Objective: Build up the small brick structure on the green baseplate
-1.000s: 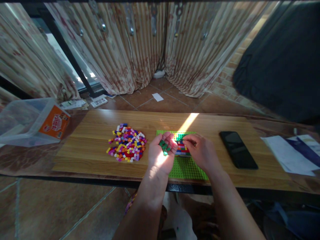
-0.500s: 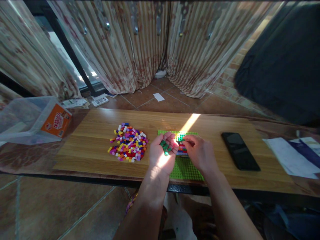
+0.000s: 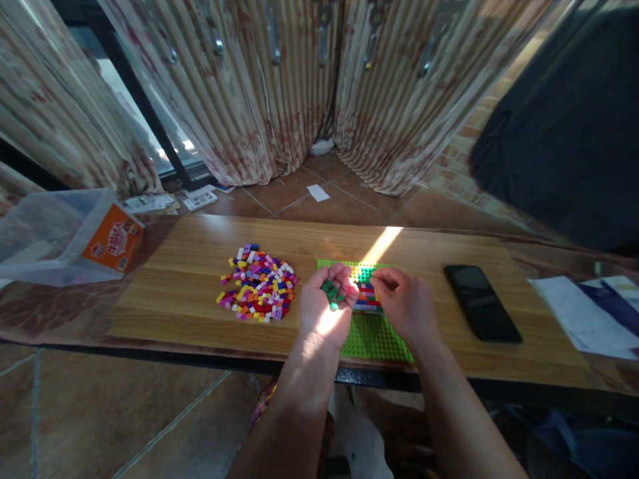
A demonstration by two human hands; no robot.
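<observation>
Palm up, my left hand (image 3: 324, 309) cups several small green bricks (image 3: 331, 293), its fingers curled a little around them. My right hand (image 3: 405, 301) is pinched, thumb against forefinger, at the built rows; whatever sits between the fingertips is too small to make out. Beneath both hands lies a light green baseplate (image 3: 377, 339). Rows of coloured bricks (image 3: 367, 297) in red, white and blue cross its middle, with green ones at their far side in a bright strip of sunlight. My left hand hides part of the plate's left side.
A loose heap of mixed bricks (image 3: 262, 286) lies left of the plate on the wooden table (image 3: 164, 293). To the right are a black phone (image 3: 482, 303) and papers (image 3: 584, 313). A clear plastic box (image 3: 60, 233) with an orange label stands at the far left.
My right hand has shifted slightly right along the far rows, still pinched. The left hand stays put with the green bricks. The whole view has moved a little.
</observation>
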